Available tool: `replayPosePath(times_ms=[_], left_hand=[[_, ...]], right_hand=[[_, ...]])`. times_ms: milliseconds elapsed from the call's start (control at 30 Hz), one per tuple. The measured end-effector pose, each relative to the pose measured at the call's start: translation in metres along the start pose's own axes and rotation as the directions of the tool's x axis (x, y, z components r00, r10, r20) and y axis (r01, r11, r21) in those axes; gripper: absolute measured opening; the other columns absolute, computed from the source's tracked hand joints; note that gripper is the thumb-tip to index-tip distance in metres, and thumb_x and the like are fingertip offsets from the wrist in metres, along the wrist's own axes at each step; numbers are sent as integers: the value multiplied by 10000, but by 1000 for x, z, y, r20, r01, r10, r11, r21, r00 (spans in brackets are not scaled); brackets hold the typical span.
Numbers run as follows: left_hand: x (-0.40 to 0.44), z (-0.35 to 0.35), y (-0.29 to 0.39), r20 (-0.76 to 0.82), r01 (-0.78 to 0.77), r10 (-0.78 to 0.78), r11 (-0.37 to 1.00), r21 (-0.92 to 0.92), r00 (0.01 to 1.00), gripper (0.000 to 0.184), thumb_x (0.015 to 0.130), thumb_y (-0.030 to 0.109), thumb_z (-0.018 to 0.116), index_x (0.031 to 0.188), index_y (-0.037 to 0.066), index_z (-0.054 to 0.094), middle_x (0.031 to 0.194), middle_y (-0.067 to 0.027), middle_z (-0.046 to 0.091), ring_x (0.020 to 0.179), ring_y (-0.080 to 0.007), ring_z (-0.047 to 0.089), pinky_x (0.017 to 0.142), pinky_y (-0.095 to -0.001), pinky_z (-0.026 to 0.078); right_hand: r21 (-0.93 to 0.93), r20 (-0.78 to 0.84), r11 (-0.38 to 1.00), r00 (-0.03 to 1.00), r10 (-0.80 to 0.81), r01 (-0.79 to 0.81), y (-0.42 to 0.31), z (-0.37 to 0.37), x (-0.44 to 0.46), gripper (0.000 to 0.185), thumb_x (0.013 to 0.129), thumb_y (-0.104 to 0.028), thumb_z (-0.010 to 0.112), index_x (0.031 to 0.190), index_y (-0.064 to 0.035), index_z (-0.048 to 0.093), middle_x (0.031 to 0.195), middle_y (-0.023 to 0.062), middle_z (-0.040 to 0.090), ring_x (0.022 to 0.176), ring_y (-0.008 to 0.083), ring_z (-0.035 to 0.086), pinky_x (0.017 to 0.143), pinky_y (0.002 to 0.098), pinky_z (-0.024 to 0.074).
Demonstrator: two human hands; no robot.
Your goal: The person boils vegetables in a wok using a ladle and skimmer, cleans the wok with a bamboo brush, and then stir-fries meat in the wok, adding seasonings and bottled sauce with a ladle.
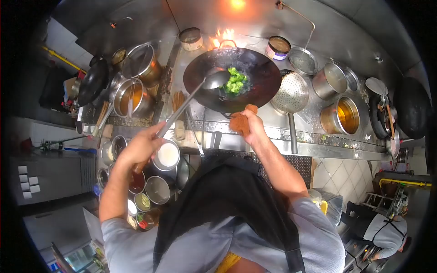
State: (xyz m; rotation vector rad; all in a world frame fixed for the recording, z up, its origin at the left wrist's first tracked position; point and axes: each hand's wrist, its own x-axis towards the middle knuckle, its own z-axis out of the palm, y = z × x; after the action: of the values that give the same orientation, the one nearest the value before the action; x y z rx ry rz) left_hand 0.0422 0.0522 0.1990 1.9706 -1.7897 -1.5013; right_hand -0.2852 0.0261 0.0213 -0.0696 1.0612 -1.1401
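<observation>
- Bright green vegetables (236, 82) lay in a loose heap near the middle of a wide, dark wok (261, 86), with glossy liquid around their lower edge.
- A steel ladle (216, 80) reached into the wok from the left, its bowl just beside the heap; whether the two touched could not be told.
- The left hand (141, 144) was closed around the ladle's long handle, fingers curled, with the brown end of the handle showing below the fist.
- The right hand (255, 127) was closed on a bunched reddish-brown cloth (240, 123) at the near rim of the wok; what lay beneath the cloth was hidden.
- Orange flames (223, 38) rose behind the far rim, next to a loop handle.
- A perforated strainer (290, 93) rested just right of the wok, its handle pointing toward the person.
- Beyond the far rim stood two tins, one at the left (193, 45) and one at the right (276, 54) with a purple and white label.
- Farther right stood a steel pot (327, 121) of amber liquid; on the left, another pot (146, 103) held orange-brown liquid.
- A steel bowl (155, 160) with white contents sat near the left hand, among other containers.
- The person wore a black apron (218, 204) over grey sleeves.
- At the far lower right, another person (384, 230) bent over a work area.
</observation>
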Motion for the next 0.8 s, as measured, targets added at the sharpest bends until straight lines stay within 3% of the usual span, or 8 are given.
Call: replayPosePath(times_ms=[100,167,233,300,367,433,567,800], left_hand=[[3,-3,-2,37,58,-48,931,-361,998,622,996,97,541,1573,86,310,740,3,538,507,-85,488,434,-263,417],[12,7,-5,62,76,-54,898,-433,997,676,990,107,541,1595,104,241,741,11,528,507,-93,488,432,-269,426],[22,28,-4,90,111,-76,869,-481,993,707,982,96,533,1605,117,199,739,7,537,494,-105,494,411,-282,432],[20,53,15,247,209,-53,718,-664,968,703,992,124,532,1607,153,191,730,21,519,502,-106,477,401,-288,409],[12,82,37,309,277,-39,562,-780,950,545,1007,148,530,1520,163,349,739,38,500,511,-76,463,394,-266,383],[28,102,42,396,336,91,378,-862,914,366,1023,163,521,1380,158,442,752,44,499,519,-56,467,392,-248,369],[65,135,20,496,526,323,-8,-850,806,82,1051,182,492,1124,152,513,774,49,504,532,-25,479,394,-219,355],[52,127,3,511,568,419,-14,-823,751,162,1048,160,471,1197,185,531,784,37,495,520,-45,472,393,-235,382]], right_hand=[[-96,46,988,992,-119,123,2,-8,-14,298,882,-166,563,1137,-12,568,1019,141,676,870,275,681,728,432,581],[-234,51,936,964,-260,264,10,-9,-45,298,870,-107,562,1151,-9,548,995,137,667,862,246,678,721,393,579],[-543,86,666,822,-563,513,54,-57,-19,381,818,-101,657,1171,8,563,1033,136,682,904,247,684,835,362,540],[-715,23,601,871,-491,358,49,-64,-31,380,832,-112,643,1180,20,570,1074,139,689,929,245,680,898,366,521],[-712,66,582,862,-503,394,25,-41,-41,359,837,-106,632,1168,21,574,1021,136,692,894,245,683,838,360,538],[-421,48,863,958,-284,277,8,-31,-28,307,860,-53,575,1158,21,582,971,145,677,811,251,684,699,384,570],[-245,11,964,994,-106,106,18,-42,-25,275,898,-116,555,1119,45,587,996,156,670,828,277,686,736,434,597],[-71,-12,996,998,-57,56,54,-56,-51,366,900,-176,542,1214,10,549,1035,162,653,882,298,674,751,456,588]])
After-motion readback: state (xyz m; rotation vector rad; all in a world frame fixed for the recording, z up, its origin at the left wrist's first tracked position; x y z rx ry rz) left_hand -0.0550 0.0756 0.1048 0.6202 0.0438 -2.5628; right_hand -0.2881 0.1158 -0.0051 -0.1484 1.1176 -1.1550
